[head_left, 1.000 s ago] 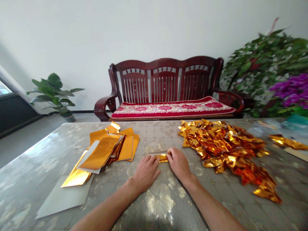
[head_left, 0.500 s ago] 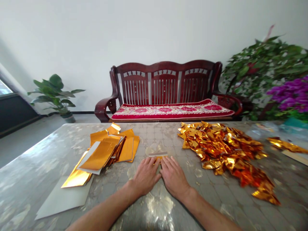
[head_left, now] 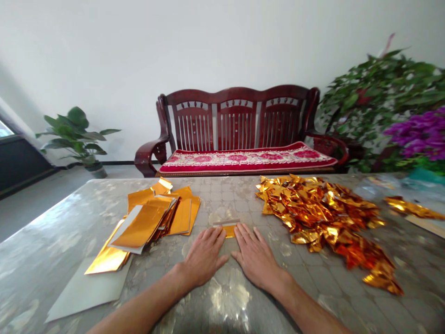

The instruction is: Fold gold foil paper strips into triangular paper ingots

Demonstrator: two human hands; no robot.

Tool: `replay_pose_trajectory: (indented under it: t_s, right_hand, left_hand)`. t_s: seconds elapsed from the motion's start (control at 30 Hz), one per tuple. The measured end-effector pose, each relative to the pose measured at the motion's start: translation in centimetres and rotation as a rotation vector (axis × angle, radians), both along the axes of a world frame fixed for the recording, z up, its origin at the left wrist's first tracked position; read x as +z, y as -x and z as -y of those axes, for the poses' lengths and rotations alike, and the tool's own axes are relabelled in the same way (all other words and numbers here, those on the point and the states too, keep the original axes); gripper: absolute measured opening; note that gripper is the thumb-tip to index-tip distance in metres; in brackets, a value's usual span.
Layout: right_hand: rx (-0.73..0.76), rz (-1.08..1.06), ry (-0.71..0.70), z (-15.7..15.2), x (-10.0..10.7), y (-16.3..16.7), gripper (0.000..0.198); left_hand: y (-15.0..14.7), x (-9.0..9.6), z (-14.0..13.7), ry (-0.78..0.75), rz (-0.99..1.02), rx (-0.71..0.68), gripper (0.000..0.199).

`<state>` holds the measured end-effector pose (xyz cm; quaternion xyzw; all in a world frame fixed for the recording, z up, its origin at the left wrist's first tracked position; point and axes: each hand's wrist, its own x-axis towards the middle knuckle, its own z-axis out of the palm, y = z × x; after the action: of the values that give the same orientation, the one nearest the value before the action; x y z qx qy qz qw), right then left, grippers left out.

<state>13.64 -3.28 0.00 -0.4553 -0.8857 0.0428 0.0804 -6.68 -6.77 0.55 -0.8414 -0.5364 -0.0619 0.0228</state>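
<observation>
My left hand and my right hand lie flat, palms down, side by side on the marbled table. Their fingers are spread and press on a small gold foil sheet, of which only the far edge shows between the fingertips. A stack of flat gold foil sheets lies to the left of my hands. To the right is a heap of folded, crinkled gold foil pieces.
A plain grey sheet lies at the near left under the stack. More gold foil sits at the far right edge. Beyond the table stand a dark wooden bench with a red cushion, a potted plant and flowering plants.
My hands slid back toward me over the small foil sheet and flattened with fingers spread; earlier the fingertips pinched it at its far edge.
</observation>
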Motion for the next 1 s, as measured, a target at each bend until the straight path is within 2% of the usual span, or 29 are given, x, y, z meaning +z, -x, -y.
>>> replay_pose_trajectory:
  t_s: [0.2, 0.4, 0.5, 0.73, 0.83, 0.93, 1.0]
  right_hand:
    - [-0.05, 0.036, -0.022, -0.7, 0.0, -0.8, 0.062]
    - [-0.098, 0.054, -0.002, -2.3, 0.2, -0.8, 0.06]
    - [-0.123, 0.071, 0.002, -3.0, 0.3, -1.1, 0.06]
    - [-0.135, 0.075, -0.006, -3.0, -0.1, -1.1, 0.059]
    - [-0.159, 0.022, -0.101, -2.8, 0.2, -0.9, 0.054]
    - [-0.061, -0.052, -0.226, -2.7, 0.9, -0.6, 0.039]
    - [0.06, -0.057, -0.245, -2.6, 1.3, -0.4, 0.025]
  left_hand:
    - [0.8, -0.3, 0.8, 0.028, 0.025, 0.002, 0.066]
    - [-3.1, -1.1, 1.0, 0.004, 0.053, 0.139, 0.066]
    - [-4.1, -1.1, 1.1, -0.011, 0.065, 0.124, 0.062]
    - [-1.3, -0.5, 1.8, 0.036, 0.066, 0.033, 0.058]
    - [-1.0, -0.2, 1.8, 0.037, 0.068, 0.025, 0.057]
    - [-1.2, 0.4, 1.6, 0.017, 0.085, 0.013, 0.048]
    - [-1.3, 1.0, 1.4, 0.011, 0.111, -0.005, 0.039]
